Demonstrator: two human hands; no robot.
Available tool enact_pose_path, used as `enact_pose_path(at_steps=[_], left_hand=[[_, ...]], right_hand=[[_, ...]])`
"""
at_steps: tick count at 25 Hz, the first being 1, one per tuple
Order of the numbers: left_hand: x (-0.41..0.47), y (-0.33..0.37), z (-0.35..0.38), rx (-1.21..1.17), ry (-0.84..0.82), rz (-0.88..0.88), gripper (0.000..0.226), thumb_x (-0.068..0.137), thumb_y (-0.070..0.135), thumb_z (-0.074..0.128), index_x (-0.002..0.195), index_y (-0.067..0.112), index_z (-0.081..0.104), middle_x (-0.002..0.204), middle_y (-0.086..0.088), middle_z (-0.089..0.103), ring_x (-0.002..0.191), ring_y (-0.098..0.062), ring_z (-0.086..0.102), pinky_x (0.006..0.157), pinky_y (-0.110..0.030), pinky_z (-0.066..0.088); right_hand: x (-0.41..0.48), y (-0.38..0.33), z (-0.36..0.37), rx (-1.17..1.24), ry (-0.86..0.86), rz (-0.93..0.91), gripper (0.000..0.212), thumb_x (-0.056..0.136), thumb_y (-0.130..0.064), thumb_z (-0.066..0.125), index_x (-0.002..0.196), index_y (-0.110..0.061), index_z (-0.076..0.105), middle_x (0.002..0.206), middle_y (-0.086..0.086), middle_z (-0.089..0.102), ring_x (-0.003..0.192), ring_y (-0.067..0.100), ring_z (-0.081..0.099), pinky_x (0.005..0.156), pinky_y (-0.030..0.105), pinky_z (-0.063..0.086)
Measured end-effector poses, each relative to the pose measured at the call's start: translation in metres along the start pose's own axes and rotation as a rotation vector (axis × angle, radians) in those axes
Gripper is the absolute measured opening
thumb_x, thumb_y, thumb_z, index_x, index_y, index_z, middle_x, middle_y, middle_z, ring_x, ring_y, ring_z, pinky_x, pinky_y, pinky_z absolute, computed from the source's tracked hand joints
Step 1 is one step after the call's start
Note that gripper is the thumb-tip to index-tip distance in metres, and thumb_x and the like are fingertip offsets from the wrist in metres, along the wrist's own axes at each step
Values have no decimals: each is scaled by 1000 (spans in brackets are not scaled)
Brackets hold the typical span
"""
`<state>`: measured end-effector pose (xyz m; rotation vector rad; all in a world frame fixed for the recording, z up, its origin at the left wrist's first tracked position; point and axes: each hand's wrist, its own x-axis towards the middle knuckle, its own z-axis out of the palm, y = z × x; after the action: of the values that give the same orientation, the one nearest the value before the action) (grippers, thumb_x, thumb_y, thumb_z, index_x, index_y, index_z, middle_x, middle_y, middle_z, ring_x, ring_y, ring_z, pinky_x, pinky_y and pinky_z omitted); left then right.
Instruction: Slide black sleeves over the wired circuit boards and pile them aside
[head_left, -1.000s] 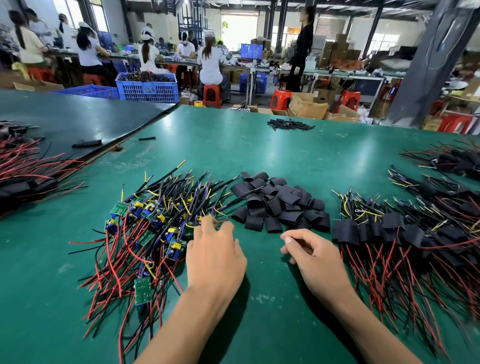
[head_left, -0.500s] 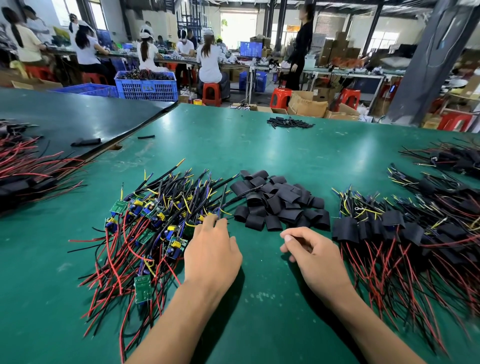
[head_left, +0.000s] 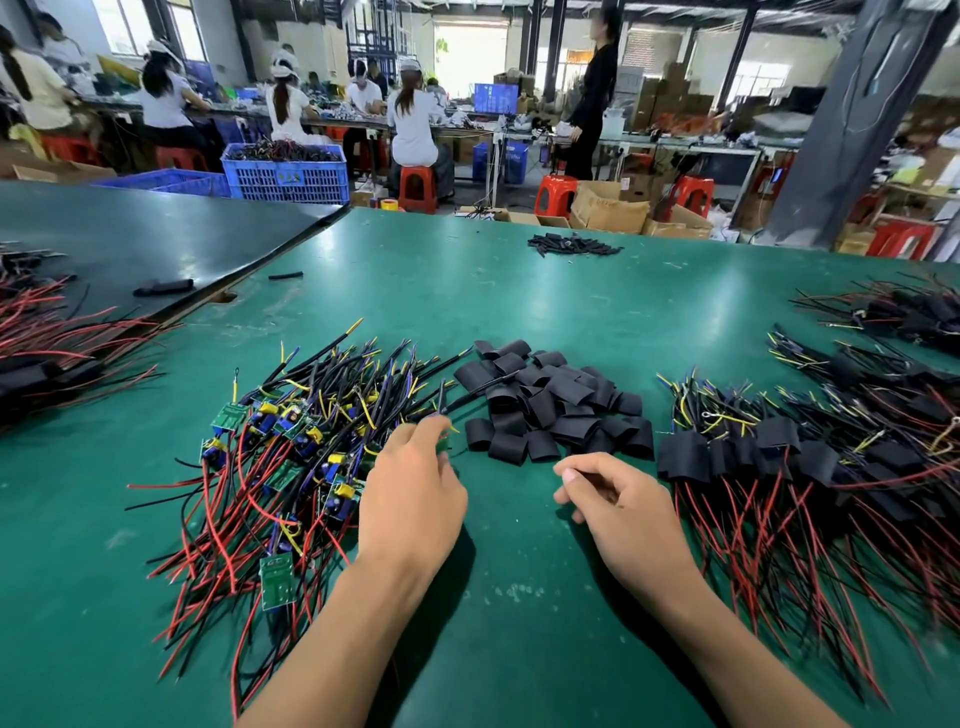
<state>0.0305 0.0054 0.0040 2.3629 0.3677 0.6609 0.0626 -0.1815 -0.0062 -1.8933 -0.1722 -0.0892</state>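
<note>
**Fingertips buried at the wire pile**

The left hand (head_left: 410, 499) reaches into the near edge of the wired circuit boards (head_left: 291, 447). Its fingertips are masked by wires, so I cannot tell whether it is gripping anything. The right hand (head_left: 623, 512) rests on the green table (head_left: 519, 597) with its fingers curled under and its palm hidden, so its grip is unclear too. The black sleeves (head_left: 550, 410) lie heaped between the boards and the sleeved pile (head_left: 810, 467), which the frame's right edge cuts off.

Light: bright, daylight from far doorway (head_left: 470, 52) | Glare: sheen on my table (head_left: 597, 312) | Shadows: soft beside my forearms (head_left: 332, 639) | Edges: bent, smeared
</note>
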Motion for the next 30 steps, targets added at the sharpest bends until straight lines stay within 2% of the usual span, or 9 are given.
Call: enact_pose_path(at_steps=[2,4,6,8,11,16,22,25,30], left_hand=[[-1,5,-1,-211,102,45,45,91,4,59,133,20,56,112,0,65,91,-20,61,87,-28,45],[-4,12,-1,-377,141,46,49,90,6,64,133,25,52,106,10,65,73,-9,59,77,-20,46],[-10,19,2,-593,103,-18,46,89,4,67,123,31,52,102,12,65,64,-12,62,65,-20,51],[-15,26,6,-873,24,-103,39,89,-3,66,111,26,52,101,8,66,63,-20,68,62,-23,56],[-18,31,9,-1075,-102,-139,28,90,-11,61,103,13,56,103,3,70,76,-23,73,73,-29,58],[-17,31,7,-996,-149,-88,28,82,-13,68,88,13,61,98,2,77,100,-8,70,82,-18,51],[-19,33,5,-964,-189,-30,26,80,-5,74,82,21,69,92,8,76,85,-3,66,74,-12,47],[-20,34,6,-918,-237,-13,32,87,-1,70,85,31,72,96,15,75,88,2,66,74,-15,45],[-19,28,7,-555,-115,152,28,90,18,71,103,43,67,105,31,67,106,3,56,86,-19,43]], right_hand=[[0,-1,-1,0,-2,0,18,93,-12,64,86,-26,73,71,-7,73,60,-2,60,65,11,45],[-2,-5,0,24,-17,2,18,92,-10,66,88,-26,74,74,-5,74,62,0,61,66,13,46],[-5,-8,-1,39,-64,-28,17,89,-10,71,95,-25,75,83,-5,75,70,7,64,72,16,48],[-9,-13,-2,44,-169,-94,25,86,-10,76,106,-26,74,97,-6,75,84,14,66,77,19,51],[-14,-18,0,111,-284,-143,29,86,-12,77,111,-26,72,105,-11,74,94,12,68,82,22,53],[-12,-14,3,102,-164,-156,25,77,-16,85,99,-20,75,91,-8,75,78,5,65,75,18,50],[-7,-10,6,260,-30,-132,15,83,-4,77,88,-11,65,83,5,74,73,17,70,73,26,55],[-2,-11,4,370,-71,-65,1,94,-4,65,95,-4,65,77,8,73,55,22,66,58,24,51],[-5,-16,3,481,-307,76,22,98,-22,58,84,-20,74,68,8,67,38,17,51,43,21,40]])
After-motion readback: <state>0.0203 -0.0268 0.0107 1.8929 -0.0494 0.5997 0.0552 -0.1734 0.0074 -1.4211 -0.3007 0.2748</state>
